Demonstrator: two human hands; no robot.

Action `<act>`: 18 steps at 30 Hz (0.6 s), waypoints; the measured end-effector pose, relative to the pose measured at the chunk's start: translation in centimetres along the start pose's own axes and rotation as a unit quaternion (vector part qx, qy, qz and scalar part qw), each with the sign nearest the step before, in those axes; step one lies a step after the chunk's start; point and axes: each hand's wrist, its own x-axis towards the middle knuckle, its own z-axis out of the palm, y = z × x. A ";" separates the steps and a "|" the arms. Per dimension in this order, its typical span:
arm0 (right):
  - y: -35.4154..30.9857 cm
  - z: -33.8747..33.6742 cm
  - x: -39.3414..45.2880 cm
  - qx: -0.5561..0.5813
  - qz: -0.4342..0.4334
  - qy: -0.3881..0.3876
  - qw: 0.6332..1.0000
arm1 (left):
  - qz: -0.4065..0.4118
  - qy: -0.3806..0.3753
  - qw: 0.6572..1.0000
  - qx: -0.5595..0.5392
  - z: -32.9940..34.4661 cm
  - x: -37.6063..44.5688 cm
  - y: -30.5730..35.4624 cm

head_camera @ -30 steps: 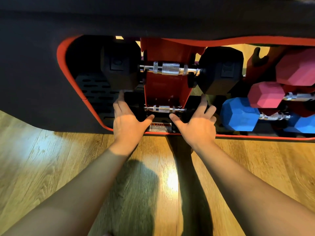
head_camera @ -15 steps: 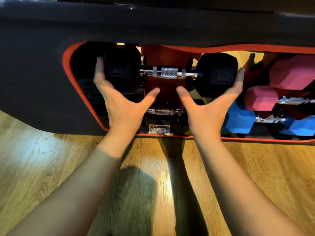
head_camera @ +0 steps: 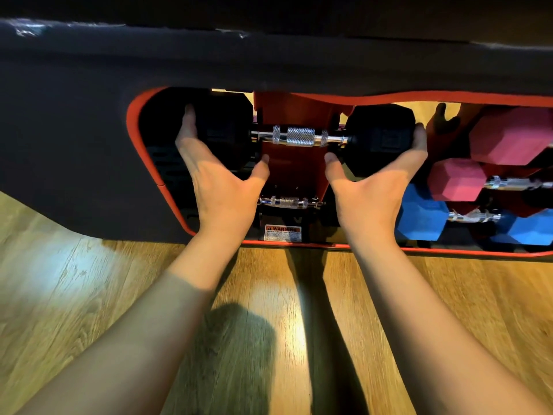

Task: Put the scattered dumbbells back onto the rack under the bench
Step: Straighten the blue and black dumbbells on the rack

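Note:
A large black hex dumbbell (head_camera: 300,136) with a knurled chrome handle lies across the upper tier of the red rack (head_camera: 291,166) under the bench. My left hand (head_camera: 218,187) lies against its left head, straight fingers on the outer end and thumb near the inner side. At the right head, my right hand (head_camera: 377,187) mirrors this, fingers pressed to the outer end. A smaller black dumbbell (head_camera: 285,202) rests on the lower tier between my wrists.
The black padded bench (head_camera: 269,61) overhangs the rack. Two pink dumbbells (head_camera: 456,179) and a blue dumbbell (head_camera: 422,212) sit racked at the right. A warning label (head_camera: 282,233) marks the rack's base. Wooden floor (head_camera: 284,295) lies under my arms.
Both hands rose from the lower small dumbbell to the ends of the large black dumbbell and spread wider around its heads.

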 end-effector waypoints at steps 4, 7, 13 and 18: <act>0.1 -0.1 0.0 0.016 -0.011 0.000 1.000 | -0.004 0.003 1.000 0.006 0.0 0.0 0.1; 0.1 -0.1 0.0 0.011 -0.014 0.001 1.000 | -0.001 0.008 1.000 0.010 0.0 -0.1 0.1; 0.1 -0.2 0.0 0.015 -0.016 0.002 1.000 | -0.004 0.014 1.000 0.015 0.0 -0.3 0.3; -0.2 -0.5 -0.2 -0.001 -0.001 -0.010 1.000 | -0.002 -0.005 1.000 0.024 -0.2 0.0 0.0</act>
